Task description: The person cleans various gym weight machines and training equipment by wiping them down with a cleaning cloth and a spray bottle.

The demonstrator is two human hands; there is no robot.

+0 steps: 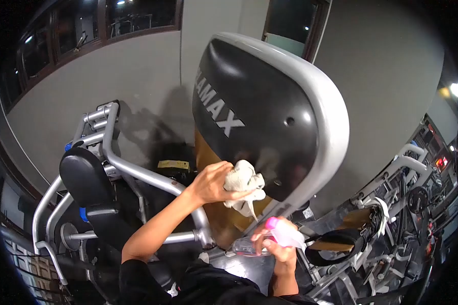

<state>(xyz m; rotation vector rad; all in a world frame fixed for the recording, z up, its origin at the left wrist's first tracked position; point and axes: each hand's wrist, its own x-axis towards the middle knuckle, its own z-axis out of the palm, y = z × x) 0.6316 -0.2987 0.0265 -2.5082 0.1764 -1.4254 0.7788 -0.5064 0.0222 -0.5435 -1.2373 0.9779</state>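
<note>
My left hand (211, 183) is closed around a bunched white cloth (243, 184), which overlaps the lower part of a dark glossy machine cover (259, 112) with a silver rim and large lettering ending in "AMAX". A loose corner of the cloth hangs down below my fingers. Lower and to the right, my right hand (279, 249) is wrapped round a spray bottle with a pink head (273, 223) and a see-through body (245, 246). The bottle lies tilted in my grip, its body pointing left, and part of it is hidden by my fingers.
On the left stands an exercise machine with a black padded seat back (86, 175) and silver tube frame (142, 175). More gym equipment (392, 213) crowds the right side. A grey wall (142, 66) with dark windows (140, 18) rises behind.
</note>
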